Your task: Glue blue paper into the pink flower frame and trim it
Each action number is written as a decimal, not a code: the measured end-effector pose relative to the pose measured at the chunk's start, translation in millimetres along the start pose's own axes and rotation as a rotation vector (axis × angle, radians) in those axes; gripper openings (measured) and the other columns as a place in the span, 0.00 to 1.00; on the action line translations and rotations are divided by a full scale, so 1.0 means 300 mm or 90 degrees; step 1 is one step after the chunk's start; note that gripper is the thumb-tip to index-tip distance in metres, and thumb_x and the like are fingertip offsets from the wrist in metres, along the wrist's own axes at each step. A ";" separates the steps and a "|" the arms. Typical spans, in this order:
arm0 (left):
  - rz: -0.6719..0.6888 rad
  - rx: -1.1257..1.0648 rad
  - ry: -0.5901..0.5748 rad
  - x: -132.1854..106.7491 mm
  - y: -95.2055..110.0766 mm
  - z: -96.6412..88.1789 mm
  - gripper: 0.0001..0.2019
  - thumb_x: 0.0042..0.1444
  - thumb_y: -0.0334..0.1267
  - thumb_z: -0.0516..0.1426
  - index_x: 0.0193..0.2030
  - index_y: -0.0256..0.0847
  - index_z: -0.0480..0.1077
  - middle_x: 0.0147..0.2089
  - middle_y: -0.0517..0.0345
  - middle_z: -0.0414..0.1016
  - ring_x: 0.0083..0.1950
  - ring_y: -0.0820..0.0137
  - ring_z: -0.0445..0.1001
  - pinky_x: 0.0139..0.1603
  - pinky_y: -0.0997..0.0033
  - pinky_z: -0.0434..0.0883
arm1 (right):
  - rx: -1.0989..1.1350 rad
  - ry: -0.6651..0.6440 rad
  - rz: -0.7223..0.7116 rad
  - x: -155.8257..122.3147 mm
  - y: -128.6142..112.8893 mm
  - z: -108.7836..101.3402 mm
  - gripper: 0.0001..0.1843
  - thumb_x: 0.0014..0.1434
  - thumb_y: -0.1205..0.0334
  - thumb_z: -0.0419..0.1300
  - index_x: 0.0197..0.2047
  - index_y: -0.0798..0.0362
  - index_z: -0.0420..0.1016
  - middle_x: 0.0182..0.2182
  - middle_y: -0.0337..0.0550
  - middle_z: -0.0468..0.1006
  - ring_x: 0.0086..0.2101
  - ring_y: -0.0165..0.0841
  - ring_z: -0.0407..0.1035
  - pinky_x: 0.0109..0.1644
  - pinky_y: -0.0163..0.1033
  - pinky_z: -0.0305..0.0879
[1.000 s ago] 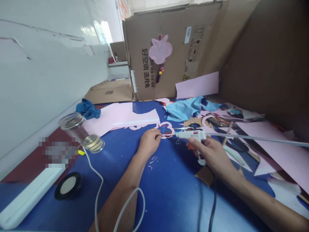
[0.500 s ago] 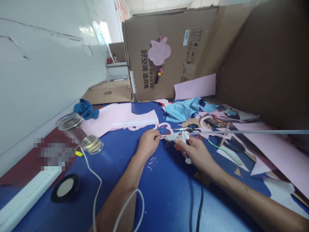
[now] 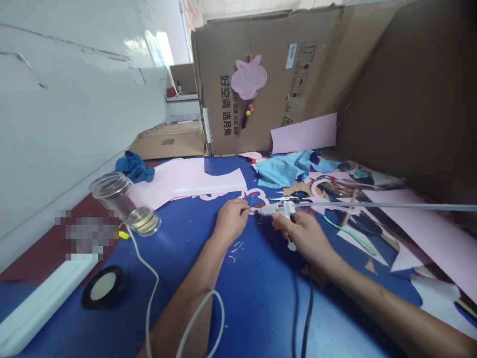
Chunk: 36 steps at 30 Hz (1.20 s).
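A: R hand [image 3: 303, 233]?
B: Closed tight round glue gun [image 3: 278, 209]; nozzle by cutout [image 3: 255, 200], at gun's 9 o'clock.
A: L hand [image 3: 231, 221]?
B: Fingertips pinch cutout's edge, flat on blue surface [image 3: 261, 298]. Jar [image 3: 126, 204] at 9 o'clock.

A white glue gun [image 3: 278, 209], pink paper [image 3: 194, 180], light-blue cloth [image 3: 283, 170], all on a blue table [image 3: 253, 298].

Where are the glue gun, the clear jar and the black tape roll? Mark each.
glue gun [image 3: 278, 209], head view, white barrel.
clear jar [image 3: 124, 201], head view, side wall.
black tape roll [image 3: 121, 284], head view, black rim.
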<state>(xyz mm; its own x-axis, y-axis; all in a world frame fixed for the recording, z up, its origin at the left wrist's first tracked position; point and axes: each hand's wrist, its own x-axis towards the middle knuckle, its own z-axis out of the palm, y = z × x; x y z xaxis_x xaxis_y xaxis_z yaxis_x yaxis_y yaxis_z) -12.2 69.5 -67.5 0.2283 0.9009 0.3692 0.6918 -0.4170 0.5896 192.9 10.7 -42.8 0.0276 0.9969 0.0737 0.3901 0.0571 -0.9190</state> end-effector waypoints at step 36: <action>-0.002 -0.010 -0.008 0.004 -0.003 -0.001 0.13 0.60 0.24 0.59 0.37 0.44 0.83 0.50 0.54 0.85 0.56 0.63 0.81 0.63 0.60 0.74 | -0.009 -0.008 -0.041 -0.008 -0.033 0.049 0.19 0.64 0.45 0.57 0.29 0.50 0.69 0.20 0.35 0.68 0.22 0.32 0.61 0.28 0.37 0.55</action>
<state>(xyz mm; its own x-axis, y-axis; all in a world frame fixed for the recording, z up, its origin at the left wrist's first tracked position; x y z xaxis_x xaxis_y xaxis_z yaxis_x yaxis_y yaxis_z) -12.8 70.8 -67.3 0.2356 0.9033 0.3584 0.6813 -0.4166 0.6019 175.3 8.5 -39.5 -0.0091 0.9917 0.1284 0.4037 0.1211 -0.9068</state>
